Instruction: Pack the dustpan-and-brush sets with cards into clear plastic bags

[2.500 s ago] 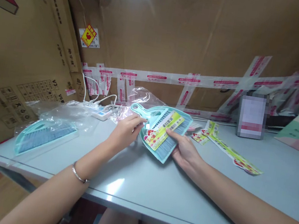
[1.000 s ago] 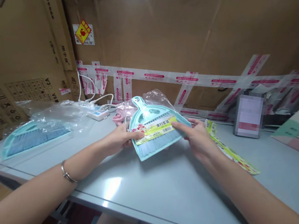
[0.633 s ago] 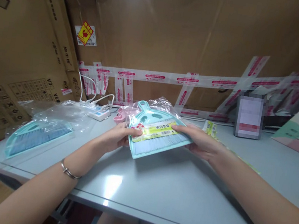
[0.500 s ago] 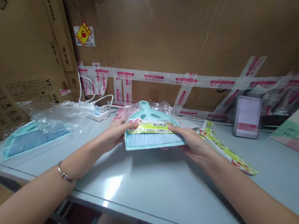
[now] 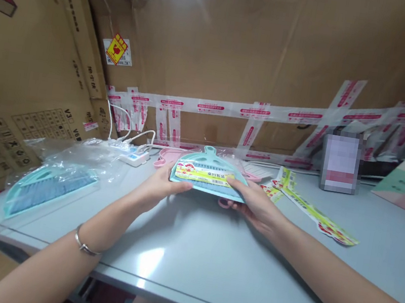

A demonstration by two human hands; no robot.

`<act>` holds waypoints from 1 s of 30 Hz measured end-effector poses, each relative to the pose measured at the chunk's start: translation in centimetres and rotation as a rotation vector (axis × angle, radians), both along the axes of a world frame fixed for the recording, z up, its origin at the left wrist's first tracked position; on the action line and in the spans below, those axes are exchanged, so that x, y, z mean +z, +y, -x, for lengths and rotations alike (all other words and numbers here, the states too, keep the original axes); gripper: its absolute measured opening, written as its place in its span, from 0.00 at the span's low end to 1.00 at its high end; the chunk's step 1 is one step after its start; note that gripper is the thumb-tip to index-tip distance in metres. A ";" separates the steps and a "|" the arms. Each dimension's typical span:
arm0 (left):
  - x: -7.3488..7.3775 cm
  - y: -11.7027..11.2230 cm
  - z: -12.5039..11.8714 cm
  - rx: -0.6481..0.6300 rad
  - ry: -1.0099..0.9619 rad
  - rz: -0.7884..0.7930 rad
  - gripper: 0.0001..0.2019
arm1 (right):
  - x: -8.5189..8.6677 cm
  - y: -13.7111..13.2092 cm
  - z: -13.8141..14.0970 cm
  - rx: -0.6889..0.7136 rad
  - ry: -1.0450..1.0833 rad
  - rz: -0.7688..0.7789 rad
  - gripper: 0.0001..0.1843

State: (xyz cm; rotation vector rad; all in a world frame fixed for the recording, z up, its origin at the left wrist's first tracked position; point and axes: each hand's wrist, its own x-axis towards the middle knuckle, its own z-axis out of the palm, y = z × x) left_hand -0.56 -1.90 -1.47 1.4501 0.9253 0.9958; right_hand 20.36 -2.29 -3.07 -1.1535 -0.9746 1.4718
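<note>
A mint-green dustpan (image 5: 220,160) is held up over the table, its short handle pointing away from me. A blue-bristled brush lies in it, partly covered by a yellow and white printed label (image 5: 202,173). My left hand (image 5: 161,183) grips the dustpan's left side, thumb along the front edge. My right hand (image 5: 257,204) is closed on the right side, with its thumb on the label's right end and its fingers underneath. Behind and under the dustpan, pink items (image 5: 168,156) show in part. Clear plastic film lies behind it.
Another green dustpan with brush (image 5: 50,189) lies at the left under clear plastic. A power strip (image 5: 130,154) with white cables stands behind it. Printed label strips (image 5: 311,212) lie at the right, near a blurred upright device (image 5: 341,163). Large cardboard boxes (image 5: 219,46) wall the back.
The dustpan has tipped to a flatter angle and its handle sits lower. My left thumb has moved from the label to the front edge. The view has shifted slightly.
</note>
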 end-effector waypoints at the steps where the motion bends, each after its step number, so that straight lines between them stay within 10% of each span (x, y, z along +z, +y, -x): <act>1: -0.1 0.1 -0.1 0.027 -0.002 0.004 0.31 | 0.0 -0.1 0.0 0.015 -0.019 -0.009 0.05; 11: -0.1 -0.3 -0.9 0.184 -0.161 0.204 0.15 | 0.3 -0.2 0.4 -0.014 0.042 0.111 0.09; 19: 0.6 -0.3 -0.9 0.294 -0.169 0.311 0.03 | 1.1 -0.2 -1.2 0.303 0.153 0.089 0.16; 30: 0.4 -0.3 -0.6 0.256 -0.096 0.351 0.10 | 0.6 0.3 -1.3 0.273 0.069 0.025 0.14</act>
